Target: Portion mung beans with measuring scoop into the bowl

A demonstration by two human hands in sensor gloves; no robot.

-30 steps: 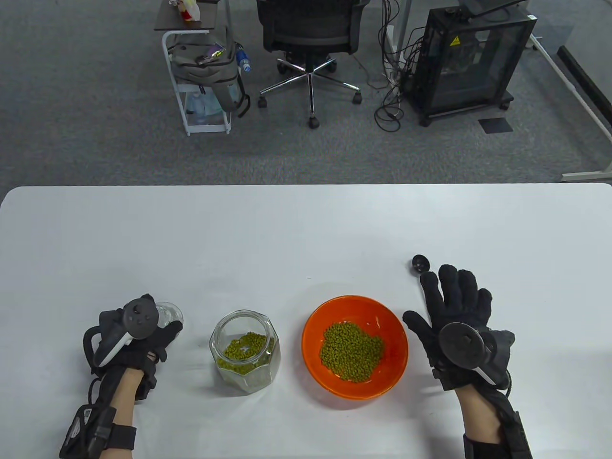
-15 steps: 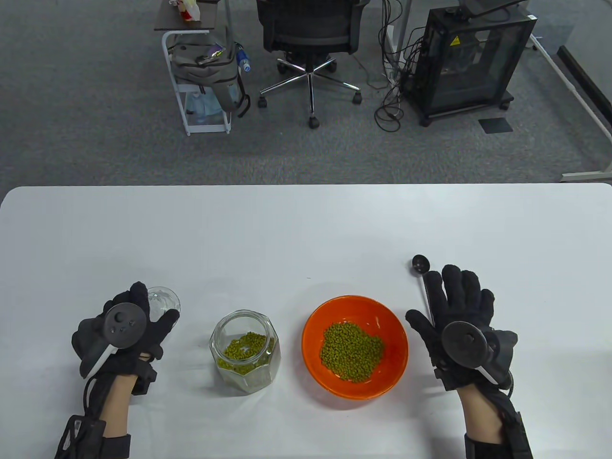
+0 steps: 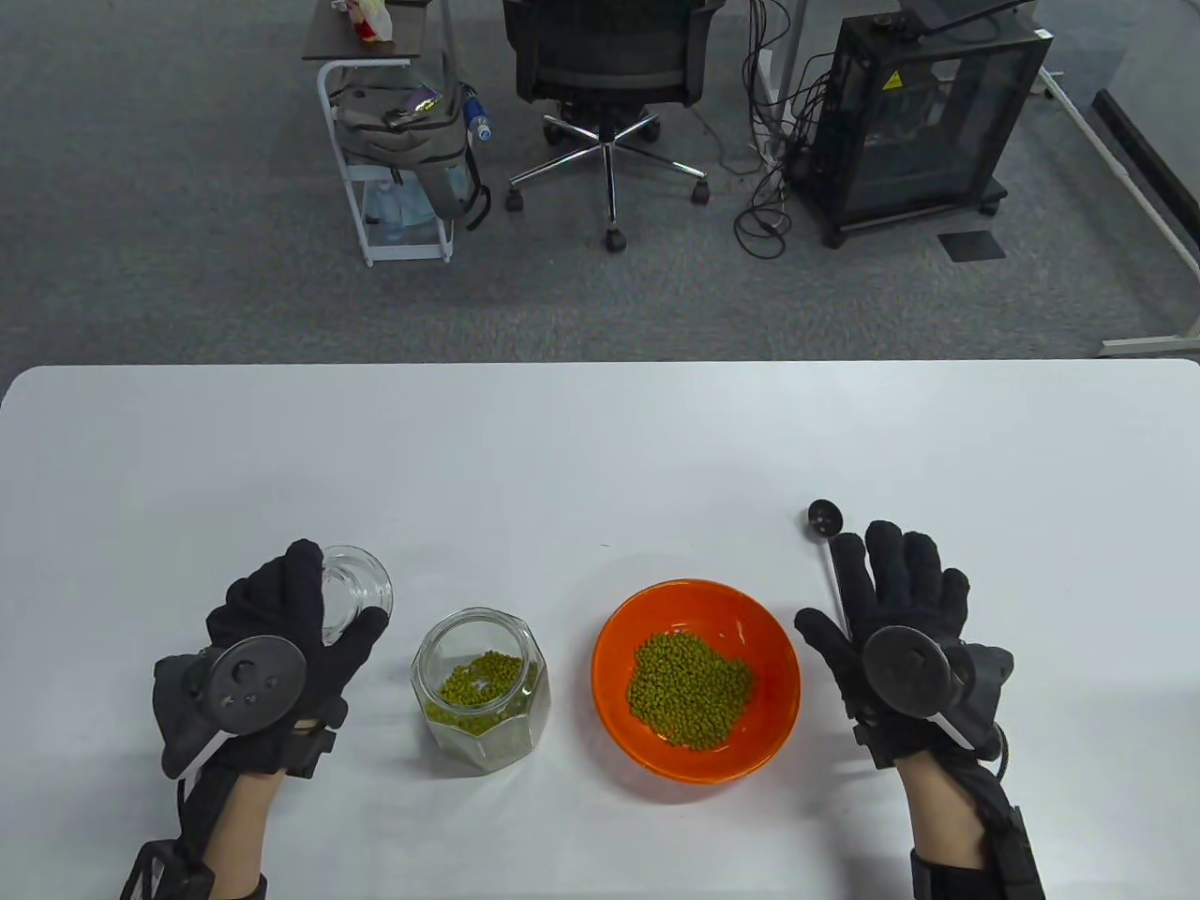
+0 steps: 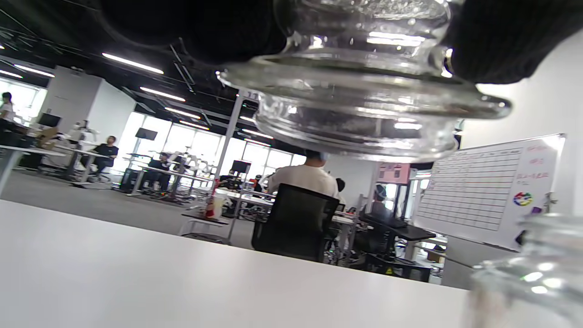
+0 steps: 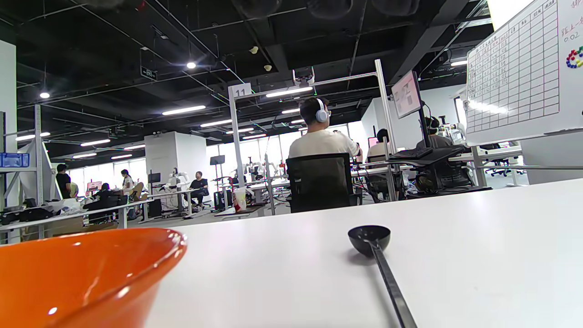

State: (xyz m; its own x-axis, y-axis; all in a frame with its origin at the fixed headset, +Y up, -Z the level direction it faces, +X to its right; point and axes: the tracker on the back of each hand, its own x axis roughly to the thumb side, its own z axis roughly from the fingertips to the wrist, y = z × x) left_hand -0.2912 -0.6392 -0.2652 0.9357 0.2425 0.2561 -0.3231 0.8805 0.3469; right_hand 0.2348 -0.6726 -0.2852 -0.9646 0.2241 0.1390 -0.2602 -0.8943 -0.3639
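Note:
A clear glass jar (image 3: 480, 689) with mung beans in its bottom stands open at front left. To its right an orange bowl (image 3: 609, 637) holds a heap of mung beans (image 3: 689, 689). My left hand (image 3: 337, 592) grips the jar's glass lid (image 3: 361, 577) left of the jar; the left wrist view shows the lid (image 4: 360, 105) lifted off the table between my fingers (image 4: 205, 27). A black measuring scoop (image 3: 825, 517) lies on the table right of the bowl. My right hand (image 3: 886, 581) is spread flat over its handle. The scoop (image 5: 370, 238) looks empty.
The white table (image 3: 562, 450) stretches bare behind the jar and bowl. Beyond its far edge stand an office chair (image 3: 609, 66), a cart with a backpack (image 3: 394, 122) and a black cabinet (image 3: 919, 112). The bowl's rim (image 5: 82, 269) sits close at left in the right wrist view.
My left hand has turned and carried the glass lid up and to the right, nearer the jar. The right hand has barely moved over the scoop handle.

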